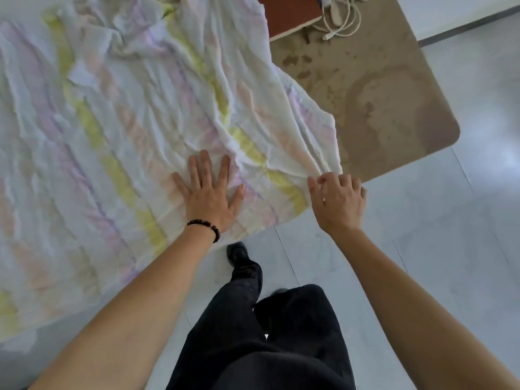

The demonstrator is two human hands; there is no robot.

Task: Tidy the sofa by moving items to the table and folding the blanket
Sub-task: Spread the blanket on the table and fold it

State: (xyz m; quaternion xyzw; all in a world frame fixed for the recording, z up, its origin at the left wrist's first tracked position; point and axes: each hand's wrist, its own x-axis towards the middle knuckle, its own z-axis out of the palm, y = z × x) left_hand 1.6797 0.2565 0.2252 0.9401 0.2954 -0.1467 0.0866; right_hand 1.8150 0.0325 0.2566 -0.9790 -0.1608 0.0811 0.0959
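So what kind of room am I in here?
Probably a home living room: a striped blanket is spread out for folding, beside a low brown table holding a book and a white charging cable, on pale floor tiles.

White blanket [135, 114] striped yellow, lilac and peach; mottled tan table [380, 88]; black trousers [261, 342]

The pale, wrinkled blanket [135, 108] with yellow, pink and purple stripes lies spread flat, one corner overlapping the brown table [394, 94].
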